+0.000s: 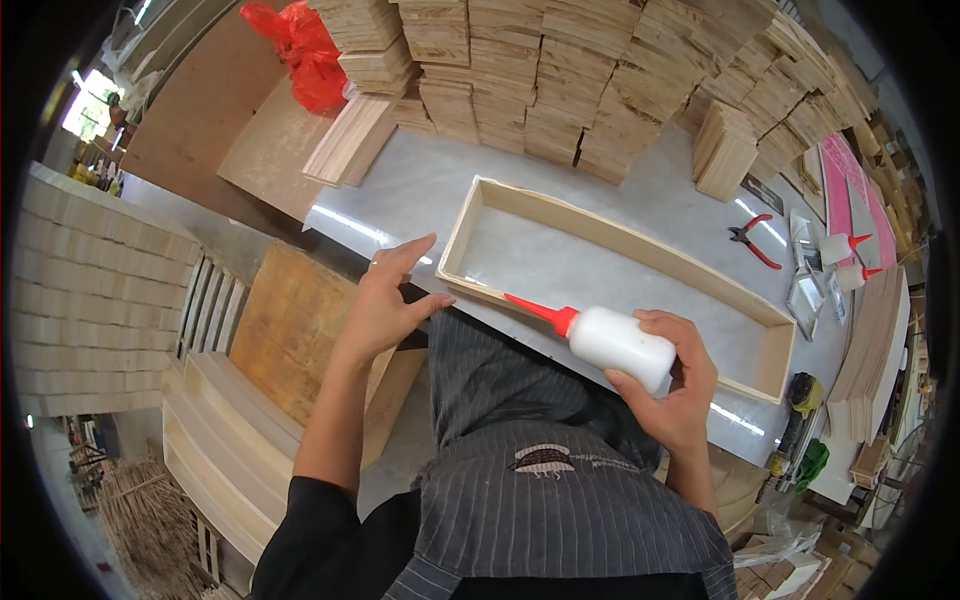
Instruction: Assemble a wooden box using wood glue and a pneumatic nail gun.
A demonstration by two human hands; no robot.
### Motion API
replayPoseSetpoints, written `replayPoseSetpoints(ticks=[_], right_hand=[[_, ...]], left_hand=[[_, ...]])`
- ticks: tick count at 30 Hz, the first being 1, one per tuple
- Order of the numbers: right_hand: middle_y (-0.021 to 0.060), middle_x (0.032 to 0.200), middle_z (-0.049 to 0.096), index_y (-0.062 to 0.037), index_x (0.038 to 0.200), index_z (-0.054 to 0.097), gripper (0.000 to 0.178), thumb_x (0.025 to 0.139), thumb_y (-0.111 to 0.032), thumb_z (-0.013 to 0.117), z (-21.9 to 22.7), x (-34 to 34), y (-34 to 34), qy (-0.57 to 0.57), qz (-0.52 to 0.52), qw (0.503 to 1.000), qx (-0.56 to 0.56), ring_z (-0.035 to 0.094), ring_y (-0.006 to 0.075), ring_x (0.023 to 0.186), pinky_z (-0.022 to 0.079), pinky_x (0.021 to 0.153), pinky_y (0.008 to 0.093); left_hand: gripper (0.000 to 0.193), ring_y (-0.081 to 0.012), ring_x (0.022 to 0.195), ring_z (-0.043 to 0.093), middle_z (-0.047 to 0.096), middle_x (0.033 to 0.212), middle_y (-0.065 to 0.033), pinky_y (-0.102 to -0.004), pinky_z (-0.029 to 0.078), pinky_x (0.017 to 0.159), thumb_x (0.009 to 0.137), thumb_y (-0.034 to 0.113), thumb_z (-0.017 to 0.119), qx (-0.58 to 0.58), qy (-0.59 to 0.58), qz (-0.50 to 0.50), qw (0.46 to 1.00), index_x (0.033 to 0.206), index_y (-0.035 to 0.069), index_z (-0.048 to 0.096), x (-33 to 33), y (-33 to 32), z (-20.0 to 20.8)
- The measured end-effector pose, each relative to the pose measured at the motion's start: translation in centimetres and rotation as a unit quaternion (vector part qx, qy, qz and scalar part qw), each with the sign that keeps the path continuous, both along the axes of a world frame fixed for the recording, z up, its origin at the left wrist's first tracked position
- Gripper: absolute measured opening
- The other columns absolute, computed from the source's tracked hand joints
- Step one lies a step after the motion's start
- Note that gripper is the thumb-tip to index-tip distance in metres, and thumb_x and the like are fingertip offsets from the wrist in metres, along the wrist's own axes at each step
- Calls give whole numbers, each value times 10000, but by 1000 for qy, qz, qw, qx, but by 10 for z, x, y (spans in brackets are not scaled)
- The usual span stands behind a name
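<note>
A long rectangular wooden frame (610, 238) lies on the grey, glossy tabletop (420, 165), and the tabletop shows through its middle. My right hand (675, 385) is wrapped round a white squeeze bottle (622, 345) with a red pointed nozzle. The bottle is tilted, its nozzle tip at the frame's near edge, close to the left corner. Beside that corner my left hand (392, 298) holds nothing, thumb and fingers apart. Whether its fingertips touch the frame I cannot tell.
Tall stacks of wooden boards (500, 85) line the table's back. On the right lie red-handled pliers (755, 241) and two more red-tipped bottles (845, 248). A red plastic bag (305, 60) sits at the back left. Wooden trays or frames (225, 440) are piled at lower left.
</note>
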State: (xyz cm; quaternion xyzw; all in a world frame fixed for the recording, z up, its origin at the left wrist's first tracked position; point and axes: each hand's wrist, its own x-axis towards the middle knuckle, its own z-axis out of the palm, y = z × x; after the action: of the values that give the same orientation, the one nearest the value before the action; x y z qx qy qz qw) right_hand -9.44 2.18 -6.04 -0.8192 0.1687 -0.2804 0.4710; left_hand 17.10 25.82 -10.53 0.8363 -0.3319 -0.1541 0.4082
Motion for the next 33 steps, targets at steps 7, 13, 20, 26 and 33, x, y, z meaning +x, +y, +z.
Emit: replayPoseSetpoints(ticks=[7,13,20,26,33], right_hand=[[201,1165,683,-30,1124,641,514,675,-56,889,4,6,3,21,10,998,-65,679,344,1091,554,907,397],[198,1164,692,-35,1122,644,508,675,-52,884,11,-19,-2,47,-19,996,-70,683,345,1082,546,921,404],[193,1174,693,-35,1128,644,506,678,-46,877,12,-58,-7,50,-69,994,-62,680,331,1093,542,923,397],[191,1160,689,-35,1135,641,506,685,-30,872,10,-90,-9,49,-98,992,-62,677,326,1094,540,925,396],[180,1169,677,-26,1141,636,515,684,-12,872,9,-123,-10,51,-152,986,-55,670,307,1091,538,927,390]], left_hand=[[733,-359,1280,525,591,1424,-161,-429,460,1078,733,173,892,3,-84,-20,996,1406,106,610,-10,-2,7],[704,-354,1264,505,603,1390,-139,-446,450,1071,699,173,898,6,-174,-58,983,1354,105,649,-16,-17,20],[666,-346,1289,476,590,1370,-96,-488,377,1073,677,232,902,24,-280,-129,951,1299,138,682,-27,-43,27],[626,-324,1305,461,593,1325,-77,-492,325,1091,679,246,903,54,-268,-183,944,1261,151,694,-43,-65,35],[619,-288,1300,468,607,1273,-39,-482,327,1083,686,268,903,61,-266,-234,933,1261,165,697,-62,-89,36]])
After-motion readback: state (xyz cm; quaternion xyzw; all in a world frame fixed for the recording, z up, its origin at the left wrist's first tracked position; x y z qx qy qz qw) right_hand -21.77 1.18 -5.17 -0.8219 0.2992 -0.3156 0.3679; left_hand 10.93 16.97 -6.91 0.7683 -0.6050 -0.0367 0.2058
